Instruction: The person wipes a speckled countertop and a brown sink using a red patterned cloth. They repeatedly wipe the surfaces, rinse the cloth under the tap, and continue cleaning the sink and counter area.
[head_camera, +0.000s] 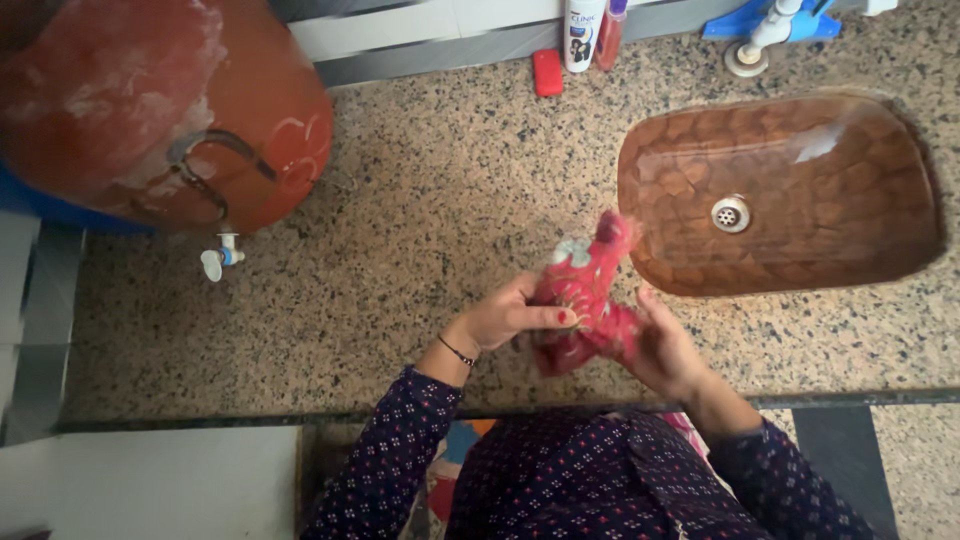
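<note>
Both the left hand (510, 318) and right hand (662, 350) have fingers closed on a bunched red cloth (585, 300) above the speckled surface (420, 200), not yet laid flat.

Speckled granite counter (420, 200), brown stone-pattern sink (800, 170) set in it, red clay water pot (150, 100) with tap far left, tiled wall (420, 30) behind.

Crumpled red cloth (585, 300) with pale floral print, upright above the speckled counter's front edge.
</note>
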